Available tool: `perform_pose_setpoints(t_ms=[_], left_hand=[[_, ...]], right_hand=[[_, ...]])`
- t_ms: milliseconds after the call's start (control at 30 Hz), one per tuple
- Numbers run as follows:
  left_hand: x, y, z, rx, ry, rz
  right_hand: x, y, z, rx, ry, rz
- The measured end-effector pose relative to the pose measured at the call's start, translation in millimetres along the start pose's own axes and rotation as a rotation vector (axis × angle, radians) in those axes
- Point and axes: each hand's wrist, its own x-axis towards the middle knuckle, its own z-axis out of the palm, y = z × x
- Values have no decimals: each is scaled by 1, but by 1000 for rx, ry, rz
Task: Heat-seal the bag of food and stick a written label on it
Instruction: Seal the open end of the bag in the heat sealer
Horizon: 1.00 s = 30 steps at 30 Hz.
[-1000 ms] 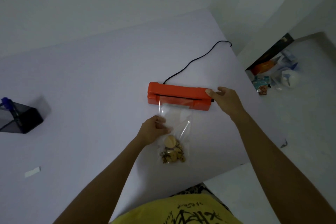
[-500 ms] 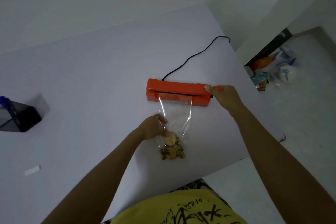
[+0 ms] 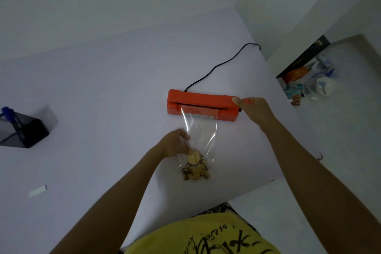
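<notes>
An orange heat sealer (image 3: 201, 102) lies across the white table, its lid down on the open end of a clear plastic bag (image 3: 199, 132). Brown and yellow pieces of food (image 3: 194, 168) sit in the bag's near end. My left hand (image 3: 175, 145) pinches the bag's left edge just above the food. The right end of the sealer's lid is under my right hand (image 3: 254, 112), thumb on top. A white label strip (image 3: 37, 190) lies far to the left near the table's front.
A black cord (image 3: 222, 64) runs from the sealer back to the table's far right corner. A dark pen holder (image 3: 22, 132) with a blue pen stands at the left. The table edge (image 3: 274, 179) is close on the right; bags and packets (image 3: 307, 80) lie on the floor beyond.
My right hand has slid further onto the sealer's right end and the lid now sits lower on the bag. My left hand has kept its hold on the bag.
</notes>
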Motion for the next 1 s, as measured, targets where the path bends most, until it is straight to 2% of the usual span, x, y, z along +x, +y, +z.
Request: perform_pose_setpoints(t_ms=[800, 1000], left_hand=[[-1, 0, 0, -27, -4, -24], [0, 1, 0, -35, -1, -16]], right_hand=[[-4, -3, -2, 11, -11, 19], [-9, -7, -3, -43, -27, -23]])
